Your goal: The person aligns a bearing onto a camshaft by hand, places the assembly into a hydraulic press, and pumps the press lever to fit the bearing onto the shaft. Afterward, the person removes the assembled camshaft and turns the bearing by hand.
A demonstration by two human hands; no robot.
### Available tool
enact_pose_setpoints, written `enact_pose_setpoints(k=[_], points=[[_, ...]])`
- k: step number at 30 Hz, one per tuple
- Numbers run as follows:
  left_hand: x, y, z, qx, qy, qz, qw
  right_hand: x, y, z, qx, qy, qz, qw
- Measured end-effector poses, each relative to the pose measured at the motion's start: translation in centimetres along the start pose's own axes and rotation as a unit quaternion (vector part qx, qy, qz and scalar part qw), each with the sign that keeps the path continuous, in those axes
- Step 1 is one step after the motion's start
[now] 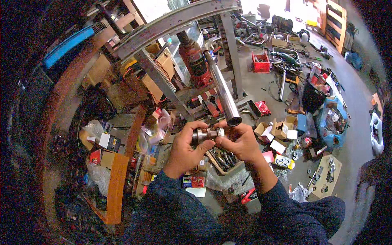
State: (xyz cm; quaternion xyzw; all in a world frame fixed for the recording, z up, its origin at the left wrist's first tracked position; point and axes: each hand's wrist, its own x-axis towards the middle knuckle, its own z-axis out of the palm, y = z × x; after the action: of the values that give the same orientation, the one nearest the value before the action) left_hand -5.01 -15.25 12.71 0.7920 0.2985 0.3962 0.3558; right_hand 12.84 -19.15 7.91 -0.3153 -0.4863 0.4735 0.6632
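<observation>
While both hands are meeting at mid-view, the part (209, 134) is lying roughly level between them, with the near end of the tube (222, 90) showing at two o'clock from it. The left hand (187, 145) is curling round its nine o'clock end, thumb pressing from below; the right hand (241, 143) is pinching its three o'clock end between thumb and fingers.

Judging by its metallic shine, it is probably weighing a fair amount for its size and is looking stiff rather than fragile; any oil would be making its smooth bands slippery. Its thicker ends are seemingly offering the surest hold, better than the narrower waist.

Counting from the part, the tray (214, 164) is sitting at five o'clock, holding dark metal pieces. At one o'clock the red crate (261, 68) is standing with contents too small to tell. Toward two o'clock the black bucket (312, 98) is carrying a red and white jumble. At three o'clock the blue bag (335, 141) is gaping round mixed items, and nearer, the carton (279, 130) is spreading its flaps.
</observation>
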Motion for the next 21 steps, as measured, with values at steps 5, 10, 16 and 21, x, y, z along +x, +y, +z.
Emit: enact_pose_setpoints(k=[5,10,16,21], points=[[-0.1,0.5,-0.4,0.12,0.005,0.042,0.992,0.1,0.9,-1.0,-0.064,-0.059,-0.033,0.996],[0.1,0.5,-0.4,0.136,-0.001,0.062,0.989,-0.1,1.5,-1.4,-0.029,-0.049,0.047,0.997],[0.0,-0.4,-0.2,0.127,0.0,0.044,0.991,0.0,1.4,-1.1,-0.013,-0.04,0.038,0.998],[0.0,-0.7,0.5,-0.082,0.033,-0.038,0.995,-0.2,0.7,-1.2,-0.014,-0.024,0.029,0.999]])
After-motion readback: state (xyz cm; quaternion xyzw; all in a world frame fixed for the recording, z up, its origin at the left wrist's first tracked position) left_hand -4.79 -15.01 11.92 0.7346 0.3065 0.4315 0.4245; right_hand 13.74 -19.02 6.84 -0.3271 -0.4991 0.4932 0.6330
